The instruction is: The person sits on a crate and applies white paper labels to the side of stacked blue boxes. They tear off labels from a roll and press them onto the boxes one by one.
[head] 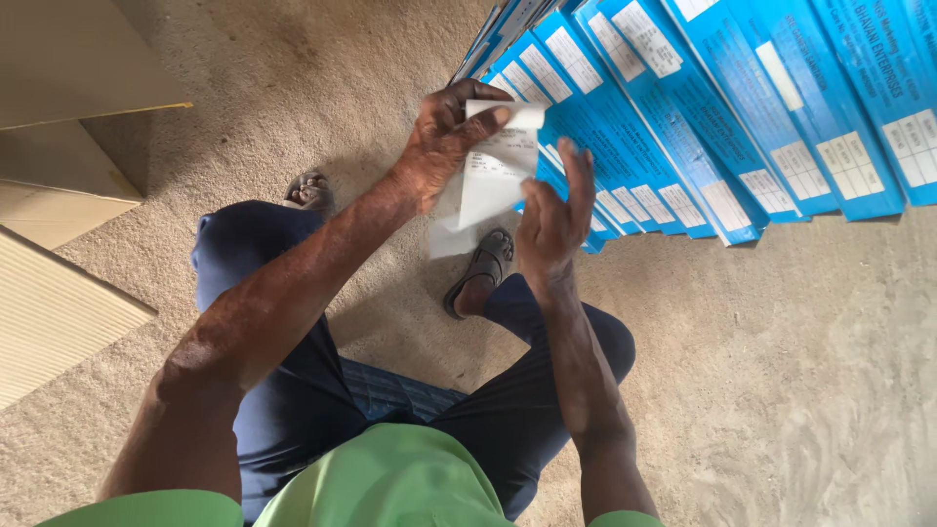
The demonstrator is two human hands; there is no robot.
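My left hand (pixel 444 132) pinches the top edge of a white paper slip (pixel 493 176), thumb and fingers folded over it. My right hand (pixel 556 215) touches the slip's lower right side with fingers spread upward. The slip hangs in front of a stack of flat blue boxes (pixel 683 107) with white labels, leaning in a row at the upper right. I am squatting; my knees in dark blue trousers and both sandalled feet (pixel 483 268) show below the hands.
Rough sandy concrete floor (pixel 781 371) spreads around me. Tan cardboard boxes (pixel 59 283) stand at the left edge. The blue boxes fill the upper right corner.
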